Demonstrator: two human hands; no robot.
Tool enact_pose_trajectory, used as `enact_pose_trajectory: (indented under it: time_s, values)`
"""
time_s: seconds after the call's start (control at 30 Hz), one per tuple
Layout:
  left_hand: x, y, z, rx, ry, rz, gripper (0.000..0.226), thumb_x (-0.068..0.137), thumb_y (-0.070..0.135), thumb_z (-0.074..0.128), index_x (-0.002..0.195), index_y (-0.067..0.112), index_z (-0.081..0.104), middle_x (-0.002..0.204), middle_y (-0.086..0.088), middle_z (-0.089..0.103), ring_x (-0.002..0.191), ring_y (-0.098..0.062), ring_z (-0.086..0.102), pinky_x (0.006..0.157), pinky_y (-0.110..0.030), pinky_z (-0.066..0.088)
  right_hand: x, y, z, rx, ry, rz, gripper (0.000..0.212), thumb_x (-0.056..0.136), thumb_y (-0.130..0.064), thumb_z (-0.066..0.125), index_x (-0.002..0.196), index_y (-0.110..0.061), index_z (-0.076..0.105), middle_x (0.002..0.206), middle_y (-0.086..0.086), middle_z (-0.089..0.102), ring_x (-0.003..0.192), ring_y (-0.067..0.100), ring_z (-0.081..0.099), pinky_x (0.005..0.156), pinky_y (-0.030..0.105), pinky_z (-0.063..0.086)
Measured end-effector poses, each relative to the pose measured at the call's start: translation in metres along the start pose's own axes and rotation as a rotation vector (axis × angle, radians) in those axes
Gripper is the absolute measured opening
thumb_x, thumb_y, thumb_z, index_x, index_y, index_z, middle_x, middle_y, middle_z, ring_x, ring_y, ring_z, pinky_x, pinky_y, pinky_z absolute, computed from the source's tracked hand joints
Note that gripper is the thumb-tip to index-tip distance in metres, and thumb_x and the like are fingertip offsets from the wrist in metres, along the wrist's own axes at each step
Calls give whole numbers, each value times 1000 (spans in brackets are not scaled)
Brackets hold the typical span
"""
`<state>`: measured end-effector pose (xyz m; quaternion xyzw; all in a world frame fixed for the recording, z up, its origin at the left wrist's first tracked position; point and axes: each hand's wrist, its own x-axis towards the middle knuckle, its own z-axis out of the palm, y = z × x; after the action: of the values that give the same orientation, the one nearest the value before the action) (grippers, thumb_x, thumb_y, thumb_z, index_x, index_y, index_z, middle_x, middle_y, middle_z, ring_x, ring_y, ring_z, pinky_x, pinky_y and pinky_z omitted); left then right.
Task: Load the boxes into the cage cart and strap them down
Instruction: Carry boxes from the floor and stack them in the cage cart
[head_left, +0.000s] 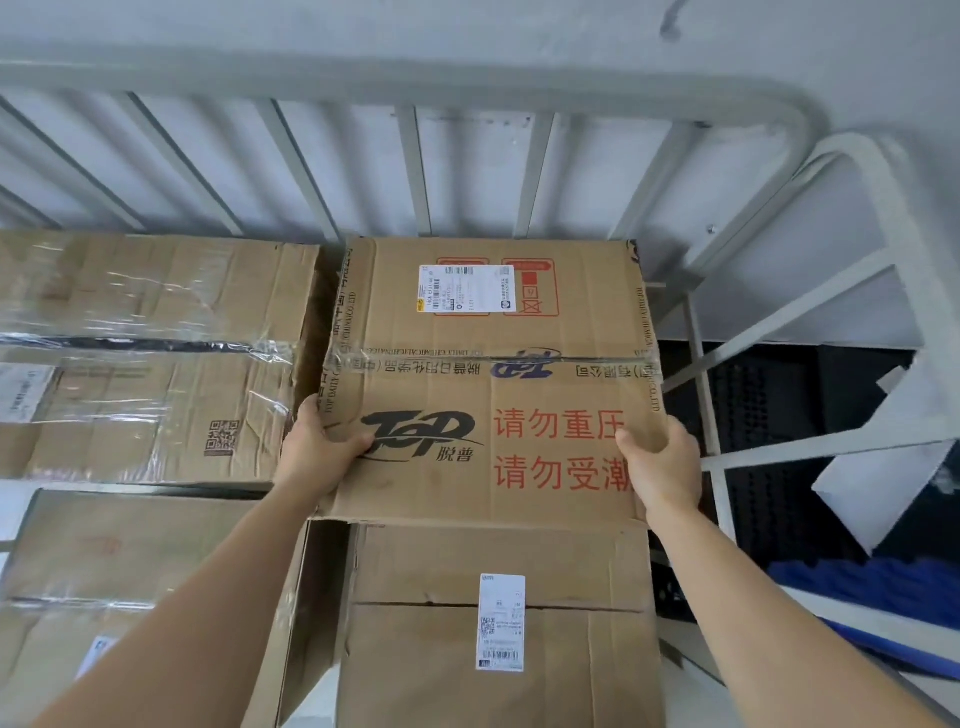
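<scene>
A brown cardboard box (488, 332) printed with a black "TOP" logo and red characters sits high at the back right of the cage cart (519, 171), against its white bars. My left hand (317, 447) grips its near left corner, thumb on top. My right hand (662, 462) grips its near right corner the same way. A second box (498, 623) with a white label lies under its front edge. To the left, a taped box (145, 353) wrapped in clear film stands beside it, and another box (130, 571) lies lower in front.
The cart's right side frame (753, 312) stands close to the held box. Beyond it lie a dark perforated floor mat (769, 467), a white panel (883, 483) and something blue (872, 587). A grey wall rises behind the bars.
</scene>
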<state>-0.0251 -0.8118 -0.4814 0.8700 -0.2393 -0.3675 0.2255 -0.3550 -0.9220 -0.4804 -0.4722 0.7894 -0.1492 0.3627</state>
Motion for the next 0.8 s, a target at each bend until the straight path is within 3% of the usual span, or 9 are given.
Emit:
enact_pose_trajectory:
  time_s: [0.3,0.6,0.7,0.8]
  values:
    - [41,-31,46,-3,2,-65,91,77,17,80,149,12,24,144,-8,44,131,-27,45,106,-44,41,36,35,59,1,0,40,53,88,-30,69,134,-14,49,134,8,49,120,30,54,96,50,50]
    - [50,-36,54,84,11,-47,91,76,19,80,147,13,24,145,-9,42,133,-30,43,105,-50,42,40,39,69,-133,40,-15,51,87,-35,69,126,-8,51,126,14,54,115,35,57,91,53,52]
    - [50,-30,50,233,-28,-61,94,79,25,78,149,9,18,147,-13,37,134,-33,40,106,-51,41,40,34,61,-268,-34,-18,64,90,-36,66,138,-4,39,134,18,49,123,39,51,97,54,47]
    - [39,-20,42,428,-28,-42,94,81,32,75,151,8,17,149,-16,32,135,-36,35,108,-51,37,34,24,47,-498,-135,-77,88,88,-39,67,153,-6,17,154,18,29,141,35,30,111,51,35]
